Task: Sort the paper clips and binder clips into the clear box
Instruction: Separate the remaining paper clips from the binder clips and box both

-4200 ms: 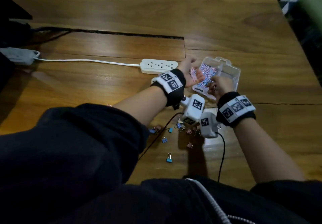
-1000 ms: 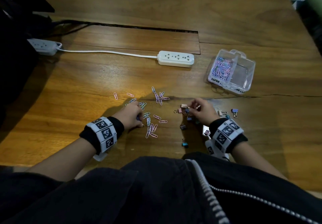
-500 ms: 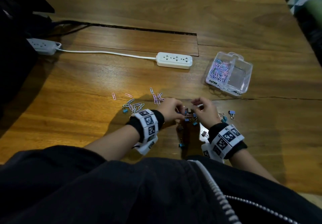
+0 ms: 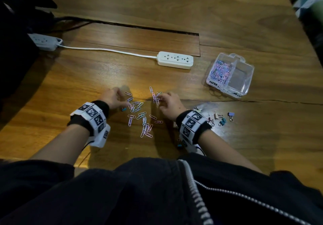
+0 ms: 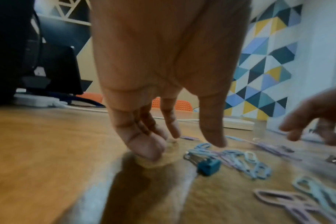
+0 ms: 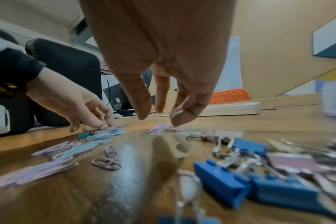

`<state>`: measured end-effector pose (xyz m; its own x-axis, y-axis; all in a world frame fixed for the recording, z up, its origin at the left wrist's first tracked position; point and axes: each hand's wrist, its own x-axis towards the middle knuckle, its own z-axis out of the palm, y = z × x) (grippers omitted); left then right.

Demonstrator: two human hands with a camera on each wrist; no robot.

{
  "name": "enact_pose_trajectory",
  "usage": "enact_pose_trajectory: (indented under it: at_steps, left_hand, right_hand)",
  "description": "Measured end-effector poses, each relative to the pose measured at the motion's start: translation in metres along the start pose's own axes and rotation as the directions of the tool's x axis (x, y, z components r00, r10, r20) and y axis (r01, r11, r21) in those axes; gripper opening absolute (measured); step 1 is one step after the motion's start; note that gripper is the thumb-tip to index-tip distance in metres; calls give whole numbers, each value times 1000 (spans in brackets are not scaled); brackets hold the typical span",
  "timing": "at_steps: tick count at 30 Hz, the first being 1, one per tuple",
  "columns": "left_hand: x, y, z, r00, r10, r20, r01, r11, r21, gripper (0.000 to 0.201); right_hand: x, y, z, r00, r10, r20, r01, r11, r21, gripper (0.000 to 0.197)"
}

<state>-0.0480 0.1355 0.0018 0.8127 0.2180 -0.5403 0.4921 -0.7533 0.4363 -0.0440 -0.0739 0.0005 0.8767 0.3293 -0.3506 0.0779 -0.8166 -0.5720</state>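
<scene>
On a brown wooden table (image 4: 104,77), seen from above by a seated person in a dark zip jacket (image 4: 157,189), two bare hands work near the front edge. Toward the far left edge lies a grey power strip (image 4: 43,42), its white cord running right to a white power strip (image 4: 175,60) near the table's middle. The left hand (image 4: 113,98) reaches down with loosely spread fingers (image 5: 211,133), tips touching the wood beside a small teal binder clip (image 5: 209,166); it holds nothing. Between the two hands scatter pastel pink and blue paper clips (image 4: 141,118), flat on the wood. The right hand (image 4: 168,105) hovers with relaxed, slightly parted fingers, tips just over a small cluster of pink clips (image 6: 163,129), gripping nothing. Just right of that wrist sits a loose pile of small blue, pink and silver binder clips (image 4: 218,118). Toward the far right edge rests a clear plastic two-compartment box (image 4: 244,84); its left compartment holds many paper clips, and nothing shows in its right compartment.
</scene>
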Motion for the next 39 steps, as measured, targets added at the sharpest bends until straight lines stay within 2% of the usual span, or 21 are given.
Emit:
enact_pose_trajectory:
  at_steps: [1, 3, 6, 10, 12, 14, 16, 18, 21, 23, 25, 27, 31, 32, 34, 35, 37, 39]
  left_hand:
    - [-3, -1, 3, 1000, 22, 19, -22, 1000, 3, 41]
    - [-6, -1, 8, 997, 79, -22, -77, 994, 72, 34]
    - [-8, -1, 10, 992, 122, -35, -116, 985, 131, 23]
    - [-9, -5, 3, 996, 94, 3, -94, 996, -2, 27]
    - [-8, 0, 0, 995, 97, -19, -99, 987, -130, 29]
    - [-6, 10, 0, 992, 109, -63, -121, 967, -226, 30]
    - [-1, 23, 3, 985, 133, -108, -157, 953, -259, 30]
    - [7, 35, 8, 975, 169, -143, -200, 951, -236, 29]
    - [19, 51, 13, 951, 251, -181, -277, 951, -139, 27]
    - [25, 63, 14, 939, 310, -150, -327, 939, -106, 26]
    - [27, 74, 19, 930, 362, -62, -367, 922, -125, 27]
    - [26, 85, 28, 917, 398, 25, -389, 908, -156, 24]
    - [21, 96, 50, 887, 448, 114, -437, 893, -111, 26]
    - [22, 95, 52, 886, 443, 139, -432, 896, -105, 27]
    - [24, 89, 48, 896, 413, 161, -400, 910, -107, 29]
    - [25, 83, 42, 911, 391, 128, -381, 920, -97, 31]
    - [29, 66, 25, 943, 331, -38, -331, 944, 18, 31]
    - [30, 42, 7, 961, 196, -196, -159, 969, 187, 35]
  right_hand:
    - [3, -3, 2, 1000, -18, 16, 19, 999, -44, 52]
    - [6, -5, 6, 997, -45, 60, 55, 980, -189, 56]
    - [4, -2, 9, 990, -71, 120, 109, 929, -353, 55]
    - [-7, 3, 9, 974, -164, 157, 209, 915, -345, 37]
    - [-5, 1, 6, 978, -190, 84, 205, 949, -238, 32]
    - [4, -5, 5, 985, -174, 20, 175, 975, -136, 38]
    - [17, -14, 5, 991, -105, 85, 117, 980, -161, 51]
    - [29, -22, 8, 981, -49, 190, 99, 960, -262, 62]
    - [32, -24, 15, 958, -101, 269, 196, 914, -356, 59]
    - [21, -20, 20, 936, -206, 285, 290, 910, -297, 49]
    - [4, -11, 22, 933, -268, 242, 318, 926, -201, 37]
    - [-13, 2, 20, 953, -262, 150, 281, 952, -124, 30]
    - [-29, 19, 18, 977, -204, -55, 201, 978, -60, 24]
    - [-29, 19, 19, 978, -196, -65, 192, 979, -64, 25]
    - [-29, 13, 20, 988, -155, -7, 153, 981, -121, 35]
    - [-30, 9, 20, 991, -126, 36, 131, 978, -163, 40]
    - [-31, 3, 24, 990, -110, 92, 128, 967, -219, 44]
    - [-33, -1, 29, 984, -133, 117, 157, 963, -221, 45]
